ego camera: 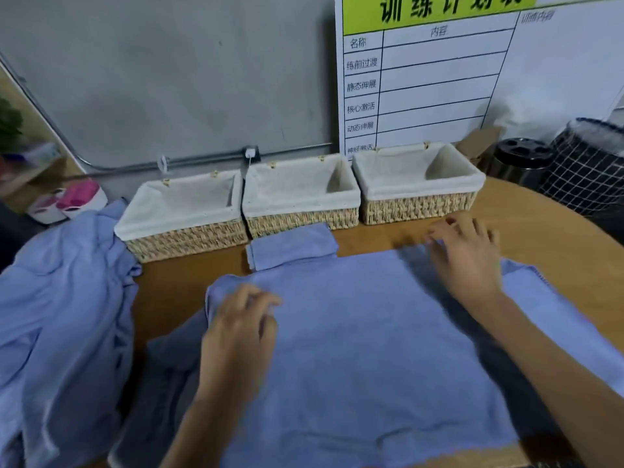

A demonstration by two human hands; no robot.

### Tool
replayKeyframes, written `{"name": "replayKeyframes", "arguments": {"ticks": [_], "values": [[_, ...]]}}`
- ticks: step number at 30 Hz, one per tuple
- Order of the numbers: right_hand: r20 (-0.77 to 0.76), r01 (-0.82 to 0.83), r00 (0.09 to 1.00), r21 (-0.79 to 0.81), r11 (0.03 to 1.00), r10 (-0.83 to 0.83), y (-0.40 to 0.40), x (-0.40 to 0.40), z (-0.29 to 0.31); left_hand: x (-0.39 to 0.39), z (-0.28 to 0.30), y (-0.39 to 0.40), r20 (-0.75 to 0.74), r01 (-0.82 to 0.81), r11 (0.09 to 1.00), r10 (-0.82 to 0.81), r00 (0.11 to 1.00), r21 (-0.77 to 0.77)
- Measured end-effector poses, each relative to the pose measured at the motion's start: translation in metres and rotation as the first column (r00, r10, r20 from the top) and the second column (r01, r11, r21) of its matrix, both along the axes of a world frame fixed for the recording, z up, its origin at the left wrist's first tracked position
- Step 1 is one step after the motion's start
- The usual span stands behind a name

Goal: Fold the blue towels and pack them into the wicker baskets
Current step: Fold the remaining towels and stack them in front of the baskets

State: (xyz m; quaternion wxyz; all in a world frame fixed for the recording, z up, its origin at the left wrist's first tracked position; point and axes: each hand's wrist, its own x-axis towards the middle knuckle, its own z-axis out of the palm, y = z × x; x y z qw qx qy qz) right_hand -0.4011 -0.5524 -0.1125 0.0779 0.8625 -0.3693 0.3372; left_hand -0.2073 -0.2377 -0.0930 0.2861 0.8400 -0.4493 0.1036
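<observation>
Lying flat, blue towel [354, 332] under both hands looks smooth, perhaps doubled.

White wall chart [472, 72], far right behind the baskets: its green header band [439, 11] bears large black characters, cropped at the top, reading 训练计划表. Column heads read 名称 and 内容; a third is blurred. Row labels, downward: 练前过渡, 静态伸展, 核心激活, 动态伸展, 神经激活, the last partly hidden.
</observation>
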Motion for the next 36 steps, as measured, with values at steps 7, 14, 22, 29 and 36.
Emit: {"name": "replayKeyframes", "arguments": {"ticks": [7,14,22,29,36], "values": [[-0.130,-0.197,0.960,0.308,0.931,0.246,0.038,-0.029,-0.025,-0.007,-0.025,0.032,-0.154,0.028,0.962,0.015,0.988,0.273],[-0.290,-0.031,0.943,0.415,0.909,0.165,0.042,-0.042,-0.018,0.023,-0.013,0.043,-0.148,0.033,0.989,-0.012,0.989,0.142],[-0.440,0.073,0.886,0.439,0.895,0.144,0.016,-0.046,-0.006,0.074,-0.032,0.060,0.055,-0.098,0.974,0.089,0.995,0.205],[-0.436,0.057,0.890,0.397,0.916,0.133,0.015,-0.043,-0.004,0.074,-0.021,0.036,0.147,-0.071,0.983,0.046,0.988,0.167],[-0.349,0.159,0.937,0.344,0.926,-0.032,-0.008,-0.057,-0.007,0.076,-0.032,0.021,-0.085,-0.045,0.889,0.094,0.992,0.455]]}}
